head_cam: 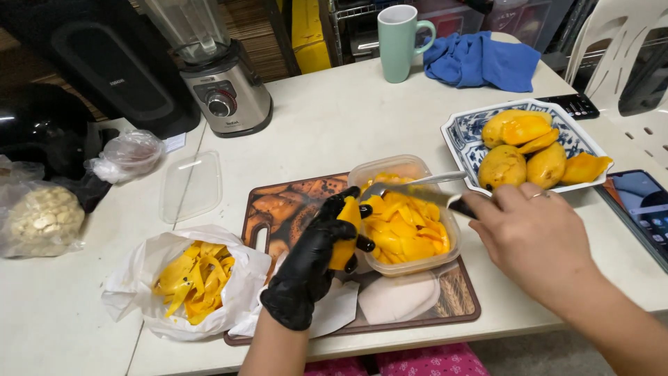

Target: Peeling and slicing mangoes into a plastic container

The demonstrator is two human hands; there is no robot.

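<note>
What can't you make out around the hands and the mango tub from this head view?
- Mango piece: mostly wrapped by the gloved left hand.
- Knife handle: hidden inside the right hand.
- Cutting board pattern: covered by the plastic tub and peel bag.
- Phone: cut by the right edge.

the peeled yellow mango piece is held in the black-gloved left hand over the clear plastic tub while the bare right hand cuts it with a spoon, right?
Not quite: the head view shows the bare right hand holding a knife, not a spoon. The rest stands: the black-gloved left hand has its grip on the peeled yellow mango piece at the clear plastic tub of cut mango.
</note>
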